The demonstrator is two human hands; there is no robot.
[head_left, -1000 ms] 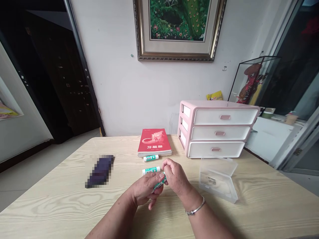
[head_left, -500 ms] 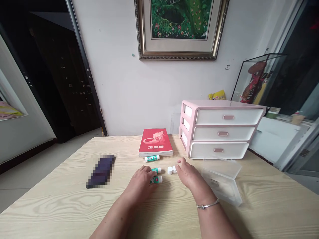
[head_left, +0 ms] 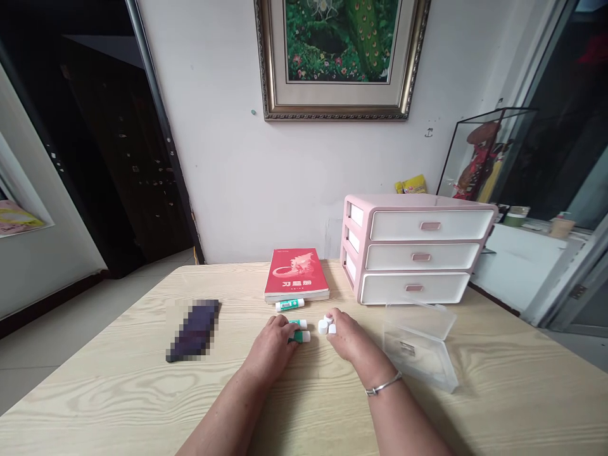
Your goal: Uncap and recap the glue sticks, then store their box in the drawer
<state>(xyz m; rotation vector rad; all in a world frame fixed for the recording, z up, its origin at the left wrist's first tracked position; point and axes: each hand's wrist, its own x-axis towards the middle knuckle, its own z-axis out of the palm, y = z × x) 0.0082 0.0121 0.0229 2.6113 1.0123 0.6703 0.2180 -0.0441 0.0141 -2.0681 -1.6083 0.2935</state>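
My left hand (head_left: 272,344) is closed over two green-and-white glue sticks lying side by side; the nearer glue stick (head_left: 301,337) is between the fingers and the farther glue stick (head_left: 300,323) touches the fingertips. Beyond them, a third glue stick (head_left: 289,304) lies against the front of a red book (head_left: 297,272). My right hand (head_left: 346,332) is closed around a small white cap (head_left: 332,329), partly covered by the fingers. Next to it, touching or nearly so, stands another white cap (head_left: 323,327), with a third behind them.
A clear plastic box (head_left: 422,354) lies with its lid open right of my right hand. Behind it stands a pink-and-white drawer unit (head_left: 418,256). At the left of the wooden table (head_left: 118,380) lies a dark, pixelated flat object (head_left: 194,330).
My right hand has shifted slightly left, bringing a white cap up to the others. Under my left hand the nearer glue stick has moved closer to the farther one. The view tilts up slightly.
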